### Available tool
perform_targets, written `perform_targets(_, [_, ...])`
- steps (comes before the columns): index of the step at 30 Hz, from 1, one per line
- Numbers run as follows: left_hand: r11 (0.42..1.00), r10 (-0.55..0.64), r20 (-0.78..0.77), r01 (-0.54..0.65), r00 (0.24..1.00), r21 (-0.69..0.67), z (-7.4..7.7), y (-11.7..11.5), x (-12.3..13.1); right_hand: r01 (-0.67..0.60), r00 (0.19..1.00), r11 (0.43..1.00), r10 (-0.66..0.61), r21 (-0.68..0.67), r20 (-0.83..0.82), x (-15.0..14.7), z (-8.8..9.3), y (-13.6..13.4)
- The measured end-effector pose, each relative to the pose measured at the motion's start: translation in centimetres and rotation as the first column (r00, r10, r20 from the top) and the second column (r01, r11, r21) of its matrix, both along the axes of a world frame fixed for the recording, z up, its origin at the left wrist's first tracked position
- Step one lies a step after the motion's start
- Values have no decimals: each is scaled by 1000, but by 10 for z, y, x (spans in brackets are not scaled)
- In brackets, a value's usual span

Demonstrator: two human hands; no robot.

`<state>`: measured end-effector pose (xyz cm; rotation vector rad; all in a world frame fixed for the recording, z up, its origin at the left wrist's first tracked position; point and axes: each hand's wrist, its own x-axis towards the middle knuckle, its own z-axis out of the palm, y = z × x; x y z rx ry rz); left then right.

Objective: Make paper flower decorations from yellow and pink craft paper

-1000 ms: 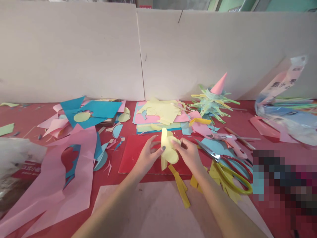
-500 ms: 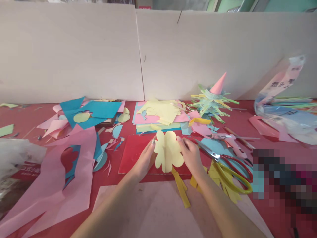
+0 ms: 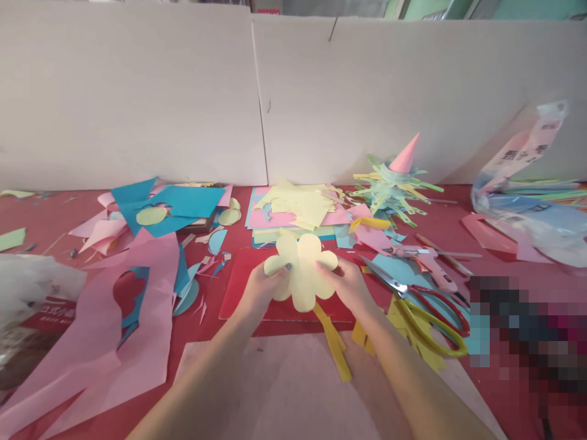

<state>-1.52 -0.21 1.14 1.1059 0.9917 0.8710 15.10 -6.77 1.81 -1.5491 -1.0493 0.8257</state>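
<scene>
A pale yellow paper flower with several rounded petals is spread out in front of me, above a red board. My left hand pinches its left petals, thumb on the front face. On the opposite side, my right hand grips the right petals the same way. The fingers behind the paper are hidden. Close to my right forearm lie yellow paper strips and scissors with red and yellow-green handles, blades apart.
A pink glue gun lies beyond the scissors. Behind it stands a fringed paper piece topped by a pink cone. Pink paper and blue sheets cover the left. A plastic bag sits at right, before a white partition.
The flower has opened from a creased, narrower shape to a wider, flatter one, and it has turned a little. Both hands have shifted, their thumbs now on its front.
</scene>
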Motion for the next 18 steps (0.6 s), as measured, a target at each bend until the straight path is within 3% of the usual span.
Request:
perform_targets(9, [995, 51, -115, -41, 992, 89, 8, 8, -8, 57, 989, 998, -60, -32, -138, 2, -2, 2])
perform_targets(15, [991, 130, 81, -131, 988, 11, 9, 11, -11, 183, 953, 983, -176, 8, -246, 10, -4, 5])
perform_targets(18, [994, 107, 137, -111, 985, 24, 10, 10, -12, 210, 941, 977, -197, 19, -275, 13, -4, 6])
